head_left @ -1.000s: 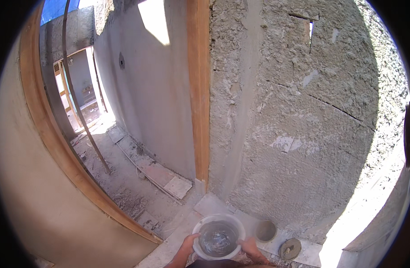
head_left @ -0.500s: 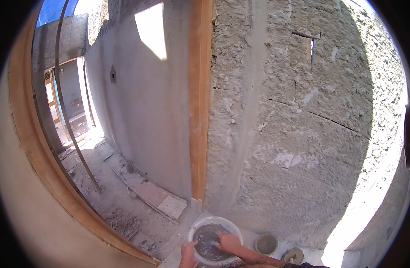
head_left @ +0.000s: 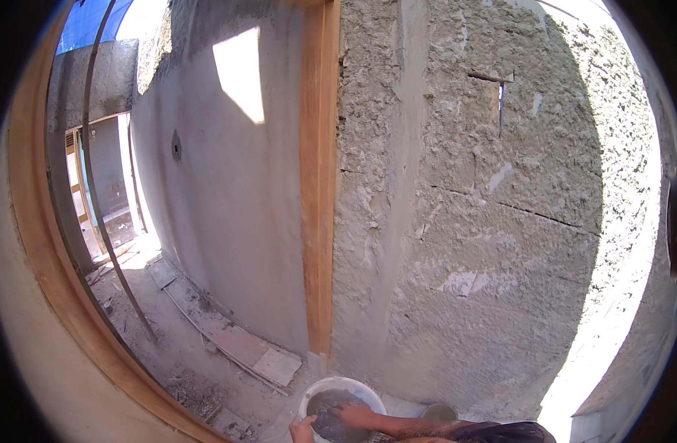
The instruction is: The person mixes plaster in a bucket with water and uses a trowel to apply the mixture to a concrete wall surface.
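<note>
Our left hand [head_left: 302, 429] is gripping the rim of a round white tub [head_left: 338, 382] before us; our right hand [head_left: 355, 416], finger spread unclear, is reaching into its wet grey contents [head_left: 324, 402]. Behind, a rough grey wall [head_left: 493, 332] is rising.

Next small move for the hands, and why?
Probably sweep the right hand through the grey contents: it reaches down inside the white-rimmed bowl, while the left hand is on the rim and could steady it.
</note>
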A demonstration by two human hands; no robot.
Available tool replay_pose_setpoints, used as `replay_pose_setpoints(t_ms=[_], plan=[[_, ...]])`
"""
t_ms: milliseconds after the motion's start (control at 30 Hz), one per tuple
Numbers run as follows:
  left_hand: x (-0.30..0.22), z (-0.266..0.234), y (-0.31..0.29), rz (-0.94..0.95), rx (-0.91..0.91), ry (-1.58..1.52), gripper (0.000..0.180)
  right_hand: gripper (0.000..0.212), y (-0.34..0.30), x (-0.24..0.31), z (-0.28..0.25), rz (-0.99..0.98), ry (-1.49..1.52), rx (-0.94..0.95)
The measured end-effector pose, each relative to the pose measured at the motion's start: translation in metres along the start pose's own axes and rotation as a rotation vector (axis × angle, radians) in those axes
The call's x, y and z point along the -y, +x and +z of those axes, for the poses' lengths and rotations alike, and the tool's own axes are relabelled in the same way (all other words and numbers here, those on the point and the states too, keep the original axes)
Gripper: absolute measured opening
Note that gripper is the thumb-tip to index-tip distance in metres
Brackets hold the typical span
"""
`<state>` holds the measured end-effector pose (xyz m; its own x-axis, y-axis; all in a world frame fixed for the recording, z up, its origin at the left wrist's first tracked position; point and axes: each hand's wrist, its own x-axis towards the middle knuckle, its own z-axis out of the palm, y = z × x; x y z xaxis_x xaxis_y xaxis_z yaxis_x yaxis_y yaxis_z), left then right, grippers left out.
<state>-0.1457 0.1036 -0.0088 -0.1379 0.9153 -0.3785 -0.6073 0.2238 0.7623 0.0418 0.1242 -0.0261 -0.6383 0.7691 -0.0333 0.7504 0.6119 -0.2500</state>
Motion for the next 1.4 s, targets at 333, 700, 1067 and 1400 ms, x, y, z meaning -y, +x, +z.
replay_pose_setpoints(t_ms=[333,700,1067,1400], plan=[[0.004,0.007,-0.007,-0.001,0.074,-0.022,0.035,0.069,0.018,0.013,-0.034,0.331,0.298,0.208],[-0.008,0.015,-0.008,-0.094,0.131,-0.091,0.036,0.091,-0.004,0.011,-0.044,0.093,0.261,0.191],[-0.008,0.013,-0.011,-0.108,0.149,-0.081,0.038,0.065,0.018,-0.008,-0.010,-0.059,0.592,-0.074],[-0.014,0.009,-0.003,-0.020,0.000,-0.192,0.041,0.060,0.025,0.004,-0.070,0.216,1.051,-0.141]])
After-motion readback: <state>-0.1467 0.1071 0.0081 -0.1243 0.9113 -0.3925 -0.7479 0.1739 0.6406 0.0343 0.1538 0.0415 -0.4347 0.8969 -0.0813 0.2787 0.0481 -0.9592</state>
